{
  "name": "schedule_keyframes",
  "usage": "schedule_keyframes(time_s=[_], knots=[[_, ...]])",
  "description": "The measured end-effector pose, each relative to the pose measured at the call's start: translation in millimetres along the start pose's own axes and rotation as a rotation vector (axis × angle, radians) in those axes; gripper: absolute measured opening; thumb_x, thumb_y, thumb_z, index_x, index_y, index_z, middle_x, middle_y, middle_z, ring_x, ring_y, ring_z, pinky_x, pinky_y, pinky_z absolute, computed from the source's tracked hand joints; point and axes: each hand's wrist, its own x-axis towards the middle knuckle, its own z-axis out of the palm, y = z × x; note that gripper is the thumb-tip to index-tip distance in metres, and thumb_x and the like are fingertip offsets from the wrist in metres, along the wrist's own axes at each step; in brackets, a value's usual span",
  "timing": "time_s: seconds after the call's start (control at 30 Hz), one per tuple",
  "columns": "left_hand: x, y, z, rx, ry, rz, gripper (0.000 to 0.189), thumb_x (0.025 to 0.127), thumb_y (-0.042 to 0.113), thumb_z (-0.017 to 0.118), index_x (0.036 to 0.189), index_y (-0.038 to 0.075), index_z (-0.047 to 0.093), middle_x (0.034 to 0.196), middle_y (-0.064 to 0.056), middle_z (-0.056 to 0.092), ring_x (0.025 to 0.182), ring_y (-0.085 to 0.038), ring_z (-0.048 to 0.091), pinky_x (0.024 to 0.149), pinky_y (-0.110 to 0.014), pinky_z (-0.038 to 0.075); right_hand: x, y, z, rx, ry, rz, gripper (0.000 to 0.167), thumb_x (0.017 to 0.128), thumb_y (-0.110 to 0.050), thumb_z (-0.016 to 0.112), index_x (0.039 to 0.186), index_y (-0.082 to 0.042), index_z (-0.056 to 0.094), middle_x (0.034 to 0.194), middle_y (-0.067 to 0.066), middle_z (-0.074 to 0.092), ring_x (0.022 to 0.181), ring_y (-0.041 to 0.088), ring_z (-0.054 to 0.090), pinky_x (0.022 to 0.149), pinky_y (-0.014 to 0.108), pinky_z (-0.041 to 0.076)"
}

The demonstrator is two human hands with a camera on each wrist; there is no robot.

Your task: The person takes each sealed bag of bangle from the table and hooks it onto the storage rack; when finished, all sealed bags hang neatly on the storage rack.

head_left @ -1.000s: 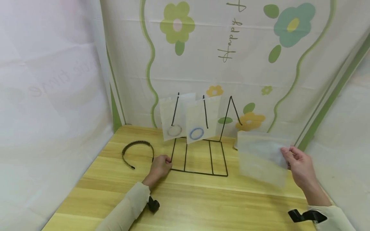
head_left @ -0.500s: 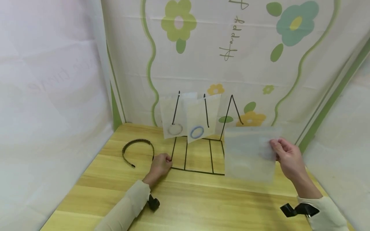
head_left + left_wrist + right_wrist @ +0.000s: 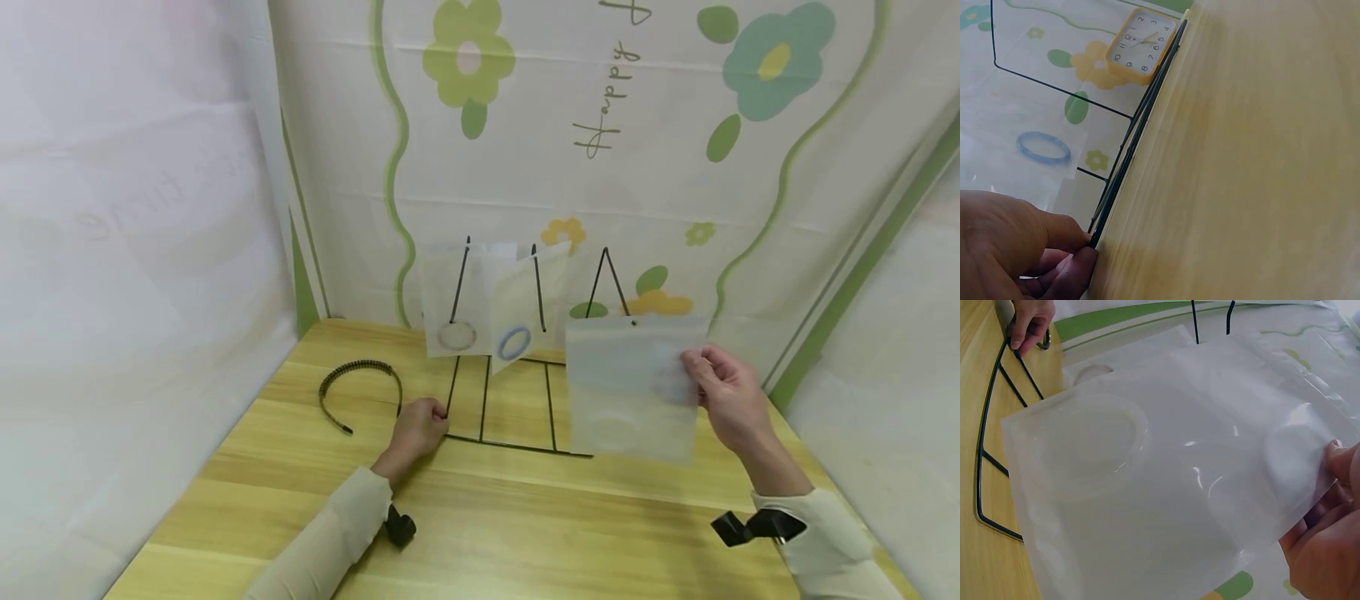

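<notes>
My right hand [image 3: 731, 396] pinches the right edge of a translucent plastic bag [image 3: 626, 387], which holds a faint clear ring. The bag's top edge is at the tip of the right hook of a black wire rack [image 3: 551, 408]; a dark spot there looks like the hook tip at the bag's hole. My left hand [image 3: 420, 429] pinches the rack's front left corner on the table, thumb and finger on the wire [image 3: 1127, 153]. From the left hook hangs a bag [image 3: 442, 287] with a pale ring; from the middle hook, a bag [image 3: 513, 292] with a blue bangle [image 3: 1044, 160].
A dark coiled headband [image 3: 360, 365] lies on the wooden table [image 3: 480, 517] left of the rack. An orange-framed clock [image 3: 1142, 47] stands behind the rack in the left wrist view. Flower-printed cloth walls [image 3: 525, 167] close in the back and sides.
My right hand has carried its bag leftward and slightly up, bringing the top edge to the right hook's tip. The middle bag has swivelled a little. My left hand stays on the rack corner.
</notes>
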Motion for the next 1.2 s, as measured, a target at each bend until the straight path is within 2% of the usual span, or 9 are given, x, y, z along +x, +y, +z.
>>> schedule_keyframes(time_s=[0.3,0.43,0.53,0.67,0.9,1.07,1.2], knots=[[-1.7,2.9,-3.1,0.009,0.0,-0.013,0.014,0.085,0.006,0.068,0.097,0.001,0.072,0.082,-0.004,0.068,0.068,-0.013,0.06,0.063,-0.03,0.053,4.6,4,1,-0.029,-0.004,0.019,0.021,0.1,-0.021,0.055,0.093,-0.002,0.062,0.069,-0.003,0.062,0.063,0.007,0.057,0.048,0.025,0.044],[-1.6,2.7,-2.8,0.001,-0.005,-0.019,0.015,0.084,0.006,0.067,0.098,0.001,0.072,0.083,-0.004,0.069,0.069,-0.013,0.06,0.063,-0.03,0.053,8.8,8,2,0.005,-0.01,0.031,0.021,0.1,-0.021,0.055,0.093,-0.002,0.061,0.071,-0.002,0.064,0.063,0.008,0.059,0.048,0.025,0.046],[-2.0,1.8,-2.1,-0.006,-0.009,-0.019,0.016,0.084,0.006,0.067,0.098,0.001,0.072,0.083,-0.004,0.069,0.068,-0.012,0.06,0.062,-0.028,0.052,13.7,10,3,0.038,-0.005,0.047,0.02,0.099,-0.021,0.057,0.092,-0.003,0.06,0.066,-0.003,0.059,0.059,0.008,0.056,0.046,0.025,0.043],[-2.3,1.8,-2.3,-0.007,-0.009,-0.008,0.016,0.084,0.005,0.066,0.099,0.001,0.072,0.082,-0.005,0.068,0.066,-0.012,0.059,0.061,-0.028,0.052,23.0,13,5,0.081,-0.013,0.09,0.02,0.099,-0.024,0.058,0.092,-0.005,0.059,0.067,-0.004,0.057,0.059,0.008,0.054,0.047,0.025,0.042],[-0.9,2.7,-3.1,-0.001,-0.008,-0.024,0.015,0.085,0.006,0.067,0.099,0.002,0.071,0.084,-0.004,0.069,0.069,-0.013,0.06,0.063,-0.029,0.053,42.9,22,9,0.21,-0.05,0.16,0.018,0.1,-0.025,0.055,0.094,-0.008,0.056,0.081,-0.004,0.061,0.069,0.007,0.058,0.055,0.023,0.048],[-0.3,0.9,-1.0,0.002,-0.006,-0.022,0.013,0.085,0.006,0.068,0.097,0.002,0.072,0.082,-0.003,0.068,0.068,-0.012,0.06,0.062,-0.028,0.052,54.7,31,10,0.228,-0.019,0.184,0.016,0.099,-0.027,0.057,0.1,-0.012,0.062,0.087,-0.005,0.065,0.075,0.008,0.063,0.059,0.024,0.053],[0.0,-0.7,0.3,0.001,0.0,-0.015,0.013,0.084,0.006,0.068,0.096,0.002,0.072,0.081,-0.003,0.068,0.069,-0.013,0.061,0.063,-0.029,0.053,67.1,39,10,0.214,0.012,0.211,0.015,0.098,-0.029,0.058,0.099,-0.015,0.062,0.085,-0.007,0.064,0.073,0.007,0.06,0.058,0.023,0.049]])
